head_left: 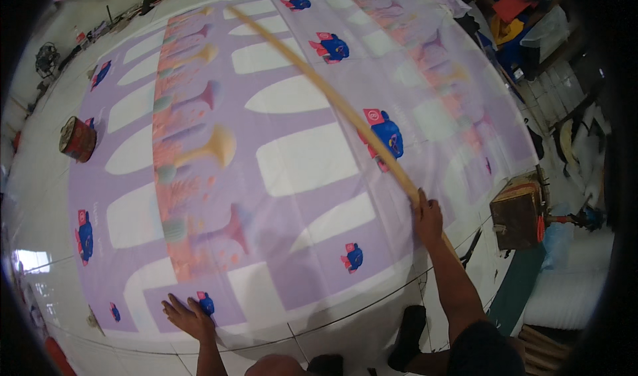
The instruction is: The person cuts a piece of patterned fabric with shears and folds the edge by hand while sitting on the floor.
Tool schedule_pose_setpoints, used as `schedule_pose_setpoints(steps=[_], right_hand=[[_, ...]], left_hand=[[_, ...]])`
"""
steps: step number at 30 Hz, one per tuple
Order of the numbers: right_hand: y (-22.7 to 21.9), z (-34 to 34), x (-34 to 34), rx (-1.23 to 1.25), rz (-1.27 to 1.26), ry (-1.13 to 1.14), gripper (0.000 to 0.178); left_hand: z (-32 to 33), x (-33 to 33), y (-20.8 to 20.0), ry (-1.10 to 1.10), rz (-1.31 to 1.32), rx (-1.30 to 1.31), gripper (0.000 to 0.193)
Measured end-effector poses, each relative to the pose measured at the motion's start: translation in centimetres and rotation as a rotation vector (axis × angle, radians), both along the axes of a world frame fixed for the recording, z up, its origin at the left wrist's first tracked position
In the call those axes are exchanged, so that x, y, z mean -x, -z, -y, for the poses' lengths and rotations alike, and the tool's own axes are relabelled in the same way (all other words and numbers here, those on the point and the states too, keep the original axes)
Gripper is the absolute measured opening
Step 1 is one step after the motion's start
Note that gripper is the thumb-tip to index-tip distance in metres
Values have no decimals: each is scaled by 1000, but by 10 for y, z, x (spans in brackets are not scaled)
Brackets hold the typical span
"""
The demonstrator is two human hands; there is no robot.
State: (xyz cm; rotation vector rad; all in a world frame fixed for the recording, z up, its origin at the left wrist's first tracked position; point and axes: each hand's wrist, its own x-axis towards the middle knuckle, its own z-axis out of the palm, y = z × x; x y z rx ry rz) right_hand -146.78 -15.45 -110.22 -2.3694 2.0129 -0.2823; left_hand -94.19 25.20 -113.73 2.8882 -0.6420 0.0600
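A large lilac printed sheet (232,120) with white panels, coral bands and small blue figures spreads over the tiled floor. Across it runs a long, slim wooden stick (319,82), slanting from the far middle down to the near right. My right hand (428,218) is closed round the stick close to its near end. On the sheet's near left edge, my left hand (188,316) lies flat with fingers spread, beside a small blue figure. Nothing is held in it.
A rusty round tin (78,140) stands on the sheet's left edge. At right, a worn brown box (517,216) rests by the sheet's corner. Coloured cloths (508,17) pile up at the far right, with a white roll (565,296) nearer. My feet stand at the near edge.
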Motion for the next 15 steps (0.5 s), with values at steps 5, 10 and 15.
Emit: schedule_pose_setpoints(steps=[5, 10, 15], right_hand=[[0, 55, 14, -36, 47, 124, 48], [-17, 99, -12, 41, 202, 99, 48], [-23, 43, -52, 80, 417, -9, 49]], left_hand=[[-1, 5, 1, -1, -11, 16, 64], [-3, 2, 8, -2, -28, 104, 68], [-32, -55, 8, 10, -224, 592, 68]])
